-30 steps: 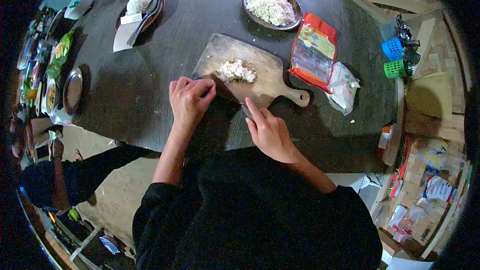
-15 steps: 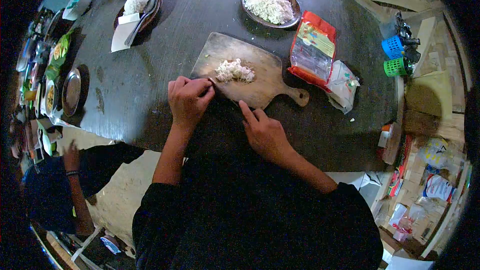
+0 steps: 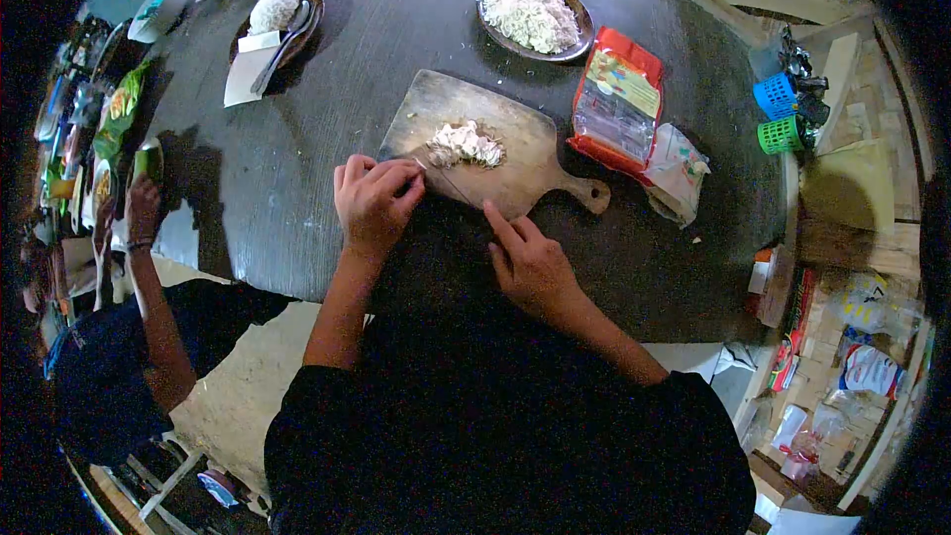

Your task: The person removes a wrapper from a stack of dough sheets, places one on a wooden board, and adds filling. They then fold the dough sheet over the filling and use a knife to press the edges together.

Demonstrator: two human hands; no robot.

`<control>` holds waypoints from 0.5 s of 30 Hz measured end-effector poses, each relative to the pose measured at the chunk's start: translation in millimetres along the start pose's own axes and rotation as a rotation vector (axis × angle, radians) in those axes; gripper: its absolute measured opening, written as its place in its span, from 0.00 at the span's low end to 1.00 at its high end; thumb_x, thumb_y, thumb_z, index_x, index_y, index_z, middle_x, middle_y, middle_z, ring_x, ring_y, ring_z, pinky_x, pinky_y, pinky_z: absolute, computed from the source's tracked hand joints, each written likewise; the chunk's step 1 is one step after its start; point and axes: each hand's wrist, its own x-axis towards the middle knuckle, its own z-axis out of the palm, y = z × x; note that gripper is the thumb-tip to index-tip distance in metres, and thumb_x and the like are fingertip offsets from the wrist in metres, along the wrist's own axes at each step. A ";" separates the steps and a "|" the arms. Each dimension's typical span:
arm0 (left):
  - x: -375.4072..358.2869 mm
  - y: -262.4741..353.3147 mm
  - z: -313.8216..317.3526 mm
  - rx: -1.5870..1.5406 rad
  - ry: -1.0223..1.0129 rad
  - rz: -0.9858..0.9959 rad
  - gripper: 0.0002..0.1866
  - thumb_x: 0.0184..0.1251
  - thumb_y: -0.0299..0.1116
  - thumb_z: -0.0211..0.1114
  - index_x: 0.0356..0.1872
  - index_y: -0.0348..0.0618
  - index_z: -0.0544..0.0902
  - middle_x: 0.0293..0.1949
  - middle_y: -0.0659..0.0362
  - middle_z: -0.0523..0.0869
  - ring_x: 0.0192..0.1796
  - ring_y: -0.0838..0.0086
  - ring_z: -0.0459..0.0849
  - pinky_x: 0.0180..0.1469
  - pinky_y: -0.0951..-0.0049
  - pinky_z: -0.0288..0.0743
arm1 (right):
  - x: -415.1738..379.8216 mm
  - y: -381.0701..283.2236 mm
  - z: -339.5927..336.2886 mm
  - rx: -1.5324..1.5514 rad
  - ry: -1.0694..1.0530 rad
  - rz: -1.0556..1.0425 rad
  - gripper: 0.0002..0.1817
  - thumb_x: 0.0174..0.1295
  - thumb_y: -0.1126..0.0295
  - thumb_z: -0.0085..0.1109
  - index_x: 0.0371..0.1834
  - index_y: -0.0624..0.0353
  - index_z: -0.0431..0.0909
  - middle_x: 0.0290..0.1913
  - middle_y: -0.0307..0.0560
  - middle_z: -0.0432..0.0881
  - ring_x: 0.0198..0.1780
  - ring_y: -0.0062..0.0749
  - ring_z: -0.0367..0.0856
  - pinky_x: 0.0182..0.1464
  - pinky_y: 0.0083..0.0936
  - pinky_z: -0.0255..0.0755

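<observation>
Head view: chopping looks in hand; knife (image 3: 459, 189) lies across the near side of the wooden cutting board (image 3: 520, 144) on the bench (image 3: 267, 198), long axis diagonal, tip toward the left hand (image 3: 376, 203). Right hand (image 3: 535, 263) fingers closed round its handle, index extended; left fingers pinched near the tip, contents unclear; next stroke calls for fingertips clear of the edge.

knife (image 3: 459, 188): handle hidden by right hand (image 3: 538, 266) | left hand (image 3: 370, 204): contents unclear
</observation>
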 end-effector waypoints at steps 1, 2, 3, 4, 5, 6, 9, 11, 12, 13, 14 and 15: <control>-0.7 -0.7 0.3 0.000 -0.002 -0.001 0.06 0.55 0.39 0.77 0.32 0.56 0.89 0.41 0.75 0.93 0.42 0.70 0.81 0.49 0.64 0.69 | -2.2 0.5 -0.6 0.003 -0.019 -0.022 0.34 0.71 0.69 0.60 0.80 0.50 0.64 0.45 0.55 0.80 0.38 0.54 0.85 0.41 0.46 0.83; -1.1 -1.7 1.3 -0.004 0.005 -0.007 0.06 0.55 0.39 0.77 0.32 0.56 0.89 0.41 0.74 0.93 0.42 0.70 0.81 0.49 0.64 0.69 | -3.6 0.9 -1.1 0.006 -0.038 -0.045 0.33 0.70 0.69 0.61 0.79 0.50 0.65 0.45 0.54 0.80 0.37 0.53 0.85 0.40 0.45 0.83; -1.2 -2.0 1.7 -0.009 0.011 -0.013 0.06 0.55 0.40 0.77 0.32 0.56 0.89 0.41 0.74 0.93 0.42 0.70 0.81 0.49 0.64 0.69 | -4.5 1.1 -1.6 0.006 -0.040 -0.044 0.33 0.70 0.69 0.61 0.79 0.50 0.65 0.45 0.54 0.80 0.37 0.53 0.85 0.40 0.45 0.83; -1.8 -2.0 1.7 -0.009 0.009 -0.015 0.06 0.55 0.40 0.77 0.32 0.56 0.89 0.41 0.74 0.93 0.42 0.70 0.81 0.49 0.64 0.69 | -5.4 1.1 -1.9 -0.008 -0.044 -0.058 0.33 0.70 0.69 0.61 0.79 0.50 0.66 0.45 0.53 0.80 0.37 0.52 0.85 0.40 0.45 0.83; -1.9 -1.9 1.3 -0.021 0.006 -0.022 0.06 0.55 0.39 0.77 0.32 0.56 0.89 0.41 0.73 0.93 0.42 0.70 0.82 0.49 0.64 0.69 | -5.7 1.2 -2.0 -0.023 -0.049 -0.072 0.32 0.70 0.69 0.61 0.79 0.49 0.67 0.45 0.53 0.80 0.36 0.51 0.85 0.39 0.45 0.83; -1.6 -1.6 0.8 -0.033 0.002 -0.030 0.06 0.55 0.39 0.77 0.32 0.56 0.89 0.41 0.73 0.93 0.42 0.70 0.82 0.49 0.64 0.69 | -5.6 1.6 -1.8 -0.022 -0.051 -0.070 0.32 0.70 0.69 0.61 0.79 0.49 0.67 0.45 0.53 0.80 0.36 0.51 0.85 0.39 0.45 0.83; -0.3 -0.9 0.9 -0.038 0.007 -0.032 0.06 0.55 0.39 0.77 0.31 0.56 0.89 0.40 0.73 0.93 0.41 0.70 0.82 0.48 0.64 0.69 | -4.6 3.0 0.7 -0.048 -0.072 -0.081 0.32 0.70 0.70 0.61 0.79 0.48 0.67 0.45 0.54 0.80 0.36 0.52 0.85 0.39 0.46 0.83; -0.7 -1.1 1.5 -0.030 -0.002 -0.036 0.06 0.55 0.39 0.77 0.31 0.56 0.89 0.40 0.73 0.93 0.41 0.70 0.82 0.48 0.65 0.69 | -1.4 2.0 5.1 -0.048 -0.090 -0.063 0.31 0.71 0.70 0.60 0.78 0.48 0.68 0.45 0.54 0.80 0.37 0.53 0.85 0.38 0.46 0.83; -0.9 -1.0 2.1 -0.022 -0.008 -0.038 0.06 0.55 0.39 0.77 0.31 0.55 0.89 0.40 0.73 0.93 0.40 0.70 0.82 0.48 0.65 0.69 | 0.0 1.5 6.7 -0.049 -0.090 -0.062 0.31 0.71 0.70 0.60 0.78 0.48 0.68 0.45 0.54 0.80 0.37 0.53 0.85 0.38 0.46 0.83; -0.6 -0.6 2.3 -0.021 -0.008 -0.038 0.06 0.55 0.39 0.77 0.31 0.55 0.89 0.40 0.73 0.93 0.40 0.70 0.82 0.48 0.65 0.69 | 2.2 0.4 8.2 -0.076 -0.083 -0.061 0.30 0.71 0.70 0.59 0.78 0.49 0.68 0.45 0.54 0.79 0.37 0.54 0.85 0.38 0.46 0.83; -0.4 -0.4 2.0 -0.024 -0.001 -0.039 0.06 0.55 0.39 0.77 0.31 0.55 0.89 0.40 0.73 0.93 0.40 0.70 0.82 0.48 0.65 0.69 | 4.4 -1.1 9.7 -0.102 -0.077 -0.062 0.30 0.72 0.70 0.58 0.78 0.49 0.68 0.45 0.54 0.79 0.37 0.55 0.85 0.38 0.47 0.83; -0.6 -0.2 1.4 -0.027 0.005 -0.040 0.06 0.55 0.39 0.77 0.30 0.55 0.89 0.40 0.73 0.93 0.40 0.70 0.82 0.48 0.66 0.69 | 6.6 -3.4 10.3 -0.101 -0.076 -0.064 0.30 0.72 0.70 0.58 0.78 0.49 0.68 0.45 0.54 0.79 0.37 0.55 0.85 0.38 0.47 0.83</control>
